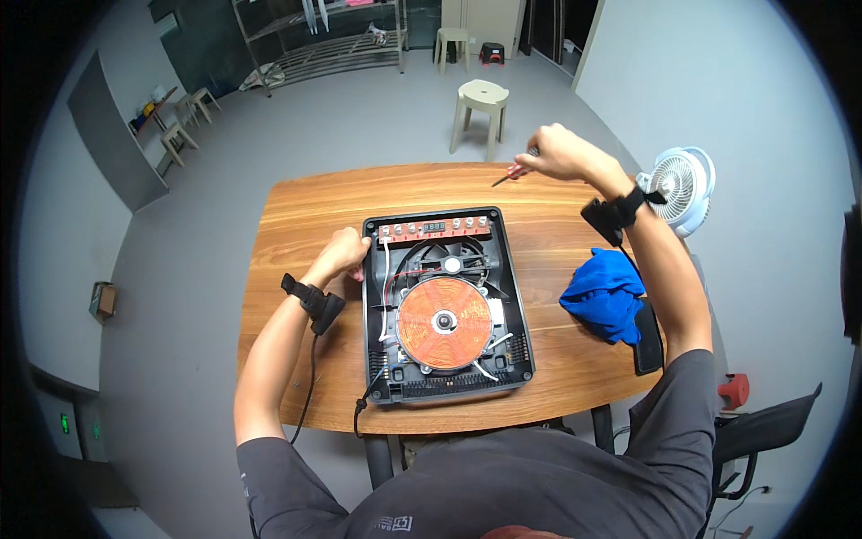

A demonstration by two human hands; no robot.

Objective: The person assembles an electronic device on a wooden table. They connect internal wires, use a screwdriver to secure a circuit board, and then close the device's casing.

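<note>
Opened black induction cooker point(446, 310) shows its copper coil point(444, 323) and fan point(451, 260).

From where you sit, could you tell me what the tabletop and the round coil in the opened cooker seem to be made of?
The tabletop looks like wood or wood veneer, with a warm brown grain and a smooth, slightly glossy finish. The round coil looks like copper wire wound in tight rings, orange and shiny. The cooker's housing seems to be matte black plastic.

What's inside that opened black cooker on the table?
Inside the black cooker casing lie a round copper coil, a black fan behind it, white wires, and a reddish control strip along the far edge. Whatever sits beneath the coil is covered.
</note>
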